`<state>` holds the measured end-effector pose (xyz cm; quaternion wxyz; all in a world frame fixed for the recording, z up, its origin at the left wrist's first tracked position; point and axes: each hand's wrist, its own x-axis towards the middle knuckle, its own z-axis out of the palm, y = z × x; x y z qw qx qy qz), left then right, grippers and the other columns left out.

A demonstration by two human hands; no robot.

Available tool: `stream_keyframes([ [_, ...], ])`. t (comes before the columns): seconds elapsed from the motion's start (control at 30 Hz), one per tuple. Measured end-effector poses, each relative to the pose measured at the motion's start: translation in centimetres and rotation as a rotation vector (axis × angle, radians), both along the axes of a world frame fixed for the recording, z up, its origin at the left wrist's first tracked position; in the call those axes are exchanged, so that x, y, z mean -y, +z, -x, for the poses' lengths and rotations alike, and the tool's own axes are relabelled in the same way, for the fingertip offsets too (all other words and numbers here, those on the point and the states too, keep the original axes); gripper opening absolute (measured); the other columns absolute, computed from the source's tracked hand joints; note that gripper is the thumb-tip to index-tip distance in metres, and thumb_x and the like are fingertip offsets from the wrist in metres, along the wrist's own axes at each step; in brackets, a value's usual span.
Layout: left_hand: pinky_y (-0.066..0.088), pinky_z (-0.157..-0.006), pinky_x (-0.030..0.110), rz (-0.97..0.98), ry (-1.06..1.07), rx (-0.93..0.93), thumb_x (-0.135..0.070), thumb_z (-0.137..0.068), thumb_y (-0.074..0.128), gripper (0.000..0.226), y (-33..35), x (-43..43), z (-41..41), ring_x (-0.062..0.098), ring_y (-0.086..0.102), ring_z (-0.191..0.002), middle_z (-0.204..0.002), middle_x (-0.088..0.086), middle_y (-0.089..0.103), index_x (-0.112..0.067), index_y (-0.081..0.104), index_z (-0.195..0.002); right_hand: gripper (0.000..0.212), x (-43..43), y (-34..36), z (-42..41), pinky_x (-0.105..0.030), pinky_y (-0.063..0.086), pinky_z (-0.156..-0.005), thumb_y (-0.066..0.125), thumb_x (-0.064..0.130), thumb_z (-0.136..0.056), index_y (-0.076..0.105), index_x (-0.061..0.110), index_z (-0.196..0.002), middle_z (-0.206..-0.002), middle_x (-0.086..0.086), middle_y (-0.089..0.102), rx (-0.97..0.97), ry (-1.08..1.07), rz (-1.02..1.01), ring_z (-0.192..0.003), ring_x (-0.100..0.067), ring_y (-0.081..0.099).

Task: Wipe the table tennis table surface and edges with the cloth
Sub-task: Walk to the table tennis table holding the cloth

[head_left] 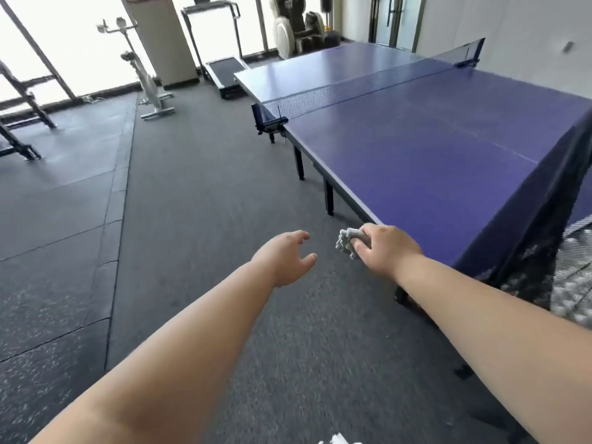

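The right hand (387,251) grips a grey, nubby cloth (347,245), fingers curled tight around it with the bunched end poking out toward nine o'clock. The hand sits at the near corner of the blue table (432,149); whether the cloth touches the edge there cannot be told. Just beside it, at nine o'clock, the left hand (285,259) hangs over the grey floor (192,203) with fingers apart and loosely curved, holding nothing. The table runs away toward one o'clock, a white line down its middle and a net (336,94) stretched across it. At three o'clock a dark mesh (544,219) drapes off the table's near end, with pale round shapes showing through it lower down, too blurred to name. Far off by the bright windows stand pieces of gym gear: an exercise bike (145,81) at eleven o'clock, a treadmill (221,62) nearer twelve, and a bulky chair (298,27) behind the table's far end.
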<state>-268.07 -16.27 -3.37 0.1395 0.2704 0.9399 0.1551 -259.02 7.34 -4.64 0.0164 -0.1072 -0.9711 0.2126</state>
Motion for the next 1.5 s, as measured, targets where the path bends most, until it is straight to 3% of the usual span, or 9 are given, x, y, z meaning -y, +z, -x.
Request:
stream_keyframes([
  [0.07,0.044,-0.113,0.039,-0.011,-0.026,0.005,-0.053,-0.097,0.060,0.063,-0.1,-2.5,3.6,0.018,0.054,-0.135,-0.149,-0.005,0.055,-0.027,0.045,-0.153,0.033,-2.3,-0.2,3.1,-0.034,0.043,-0.058,0.046,0.053,-0.101,0.046,0.030,-0.078,-0.082,0.009,0.058,0.000,-0.053,-0.002,-0.079,-0.019,0.058],
  [0.3,0.046,-0.110,0.039,-0.003,-0.168,0.018,-0.054,-0.097,0.059,0.063,-1.9,-10.5,16.0,0.017,0.055,-0.133,-0.149,-0.007,0.055,-0.029,0.044,-0.153,0.031,-8.6,-2.7,11.7,-0.031,0.035,-0.054,0.044,0.052,-0.102,0.044,0.030,-0.080,-0.081,0.012,0.054,0.036,-0.174,-0.026,-0.074,-0.012,0.052],
  [0.5,0.045,-0.110,0.035,0.025,-0.376,0.022,-0.054,-0.096,0.059,0.064,-4.3,-19.1,26.3,0.018,0.054,-0.134,-0.149,-0.006,0.056,-0.028,0.046,-0.153,0.031,-14.2,-5.0,17.0,-0.031,0.038,-0.055,0.044,0.053,-0.101,0.048,0.029,-0.083,-0.082,0.011,0.057,0.070,-0.426,-0.016,-0.073,-0.009,0.053],
  [0.57,0.049,-0.105,0.035,0.034,-0.441,0.055,-0.055,-0.095,0.059,0.062,-4.5,-22.0,29.0,0.017,0.059,-0.126,-0.146,-0.009,0.057,-0.032,0.046,-0.152,0.031,-15.6,-5.3,17.9,-0.033,0.043,-0.057,0.043,0.053,-0.102,0.049,0.029,-0.085,-0.083,0.012,0.058,0.101,-0.511,-0.013,-0.073,-0.010,0.054],
  [0.7,0.051,-0.094,0.033,0.052,-0.597,0.082,-0.057,-0.095,0.059,0.061,-4.8,-27.6,32.7,0.013,0.061,-0.119,-0.148,-0.015,0.053,-0.037,0.045,-0.150,0.032,-17.6,-5.3,18.9,-0.031,0.037,-0.054,0.042,0.054,-0.103,0.048,0.029,-0.084,-0.083,0.013,0.057,0.099,-0.673,0.001,-0.071,-0.008,0.053],
  [0.87,0.050,-0.101,0.036,0.071,-0.755,0.101,-0.056,-0.095,0.060,0.063,-5.9,-34.0,33.6,0.015,0.060,-0.123,-0.150,-0.014,0.052,-0.035,0.044,-0.152,0.030,-19.4,-5.9,18.1,-0.034,0.047,-0.058,0.041,0.054,-0.104,0.052,0.030,-0.090,-0.083,0.013,0.056,0.117,-0.840,0.004,-0.073,-0.010,0.055],
  [1.0,0.051,-0.097,0.033,0.076,-0.871,0.126,-0.058,-0.095,0.059,0.064,-7.1,-38.6,32.5,0.015,0.063,-0.117,-0.150,-0.015,0.051,-0.034,0.043,-0.153,0.029,-21.6,-6.7,16.6,-0.031,0.038,-0.054,0.043,0.052,-0.104,0.049,0.030,-0.086,-0.081,0.012,0.055,0.111,-0.953,0.004,-0.070,-0.009,0.054],
  [1.1,0.050,-0.095,0.032,0.073,-0.936,0.135,-0.057,-0.095,0.060,0.064,-7.7,-42.3,31.7,0.015,0.060,-0.117,-0.150,-0.013,0.052,-0.034,0.043,-0.153,0.031,-23.7,-7.4,15.4,-0.033,0.045,-0.058,0.046,0.050,-0.103,0.048,0.029,-0.081,-0.082,0.010,0.057,0.098,-1.025,0.026,-0.073,-0.014,0.057],
  [1.5,0.051,-0.099,0.034,0.086,-1.003,0.119,-0.055,-0.095,0.060,0.062,-8.6,-56.7,31.5,0.016,0.060,-0.122,-0.148,-0.013,0.053,-0.033,0.045,-0.152,0.029,-36.1,-9.1,14.6,-0.031,0.040,-0.055,0.048,0.048,-0.103,0.048,0.029,-0.081,-0.080,0.010,0.058,0.083,-1.126,0.057,-0.069,-0.012,0.057],
])
